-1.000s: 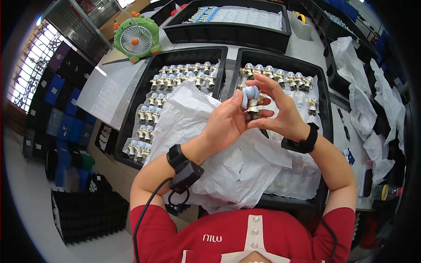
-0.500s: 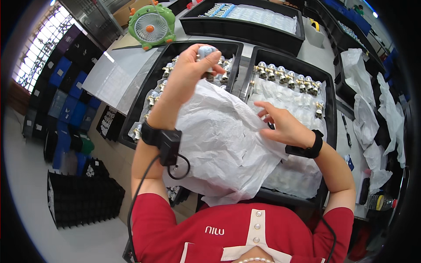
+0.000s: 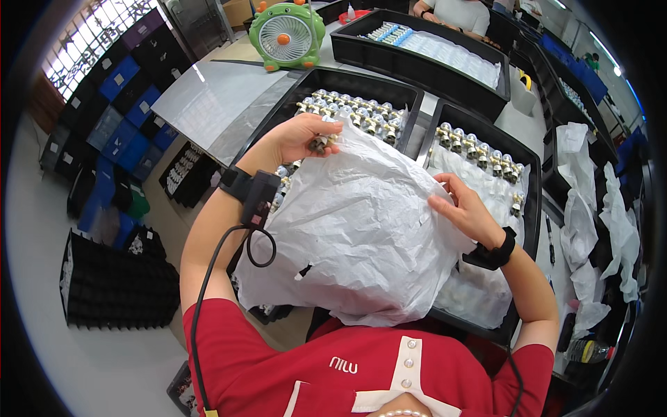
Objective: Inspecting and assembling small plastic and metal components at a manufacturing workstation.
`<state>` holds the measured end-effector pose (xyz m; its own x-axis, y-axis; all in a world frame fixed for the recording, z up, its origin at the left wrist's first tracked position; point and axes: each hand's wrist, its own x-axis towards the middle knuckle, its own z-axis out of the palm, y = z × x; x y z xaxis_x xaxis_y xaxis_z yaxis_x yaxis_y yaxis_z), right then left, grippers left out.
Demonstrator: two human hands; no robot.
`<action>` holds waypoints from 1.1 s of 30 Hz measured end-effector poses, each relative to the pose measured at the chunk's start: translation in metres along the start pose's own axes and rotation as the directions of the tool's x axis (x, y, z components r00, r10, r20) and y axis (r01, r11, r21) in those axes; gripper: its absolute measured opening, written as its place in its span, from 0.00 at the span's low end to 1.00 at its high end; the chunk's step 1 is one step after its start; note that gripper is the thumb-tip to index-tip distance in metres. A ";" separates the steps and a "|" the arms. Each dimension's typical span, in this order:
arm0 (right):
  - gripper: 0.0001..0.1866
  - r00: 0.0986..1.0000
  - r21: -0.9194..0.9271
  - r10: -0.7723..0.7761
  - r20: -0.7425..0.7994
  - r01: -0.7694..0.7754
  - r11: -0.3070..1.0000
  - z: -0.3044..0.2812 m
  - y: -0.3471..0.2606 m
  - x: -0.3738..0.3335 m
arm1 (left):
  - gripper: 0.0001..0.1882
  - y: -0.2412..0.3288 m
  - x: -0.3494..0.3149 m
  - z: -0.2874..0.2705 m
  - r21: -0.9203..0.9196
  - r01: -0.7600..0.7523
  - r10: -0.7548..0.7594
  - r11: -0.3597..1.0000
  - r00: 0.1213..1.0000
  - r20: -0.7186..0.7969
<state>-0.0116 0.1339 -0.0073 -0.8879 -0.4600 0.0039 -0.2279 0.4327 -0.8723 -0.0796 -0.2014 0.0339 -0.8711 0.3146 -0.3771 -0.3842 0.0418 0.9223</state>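
A large crumpled sheet of white tissue paper spreads across the two black trays in front of me and hangs over their near edges. My left hand is closed at the sheet's far left corner. A small dark-based figurine shows under its fingers, and the paper's corner meets the fingertips. My right hand pinches the sheet's right edge between thumb and fingers. Beyond the paper, rows of small clear-domed figurines stand in the left tray. More figurines line the far end of the right tray.
A green frog-shaped fan stands at the far left of the table. Another long black tray lies at the back, with a person behind it. Loose tissue sheets, a pen and a bottle lie at right.
My left hand has come down from the far side of the left tray to the paper's corner. The sheet is spread wider, my right hand has closed on its edge, and the view has shifted.
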 end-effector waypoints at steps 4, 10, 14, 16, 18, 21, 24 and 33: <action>0.30 0.998 -0.276 -0.040 0.053 0.053 0.960 -0.004 -0.020 0.002 | 0.13 0.005 -0.004 0.005 0.176 -0.127 0.141 0.976 0.987 -0.071; 0.30 0.991 -0.413 -0.129 0.040 0.134 0.901 -0.017 -0.038 0.050 | 0.22 0.022 0.011 -0.009 0.514 -0.282 0.465 0.810 0.842 -0.272; 0.26 0.988 -0.377 -0.137 0.068 0.152 0.914 0.000 -0.056 0.088 | 0.22 0.023 0.042 -0.040 0.789 -0.308 0.758 0.532 0.589 -0.281; 0.19 0.972 -0.422 -0.221 0.079 0.234 0.876 -0.004 -0.036 0.121 | 0.23 0.025 0.059 -0.050 0.924 -0.175 0.854 0.341 0.469 -0.227; 0.11 0.920 -0.665 -0.390 -0.049 0.261 0.700 -0.011 -0.023 0.153 | 0.22 0.027 0.074 -0.061 0.925 -0.133 0.839 0.357 0.481 -0.255; 0.06 0.924 -0.776 -0.367 -0.111 0.150 0.612 -0.019 -0.016 0.195 | 0.20 0.024 0.097 -0.081 0.934 -0.037 0.814 0.355 0.505 -0.289; 0.03 0.954 -0.799 -0.288 -0.080 0.111 0.591 -0.022 -0.010 0.222 | 0.18 0.021 0.115 -0.088 0.945 0.084 0.768 0.316 0.563 -0.307; 0.06 0.983 -0.949 -0.179 -0.050 0.009 0.315 -0.003 -0.003 0.255 | 0.13 0.009 0.153 -0.091 0.961 0.269 0.572 0.070 0.778 -0.259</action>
<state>-0.2389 0.0175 -0.0021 -0.8519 -0.4902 0.1843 -0.4586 0.8682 0.1893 -0.2438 -0.2396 -0.0232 -0.9769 0.0228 0.2123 0.0330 0.9985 0.0445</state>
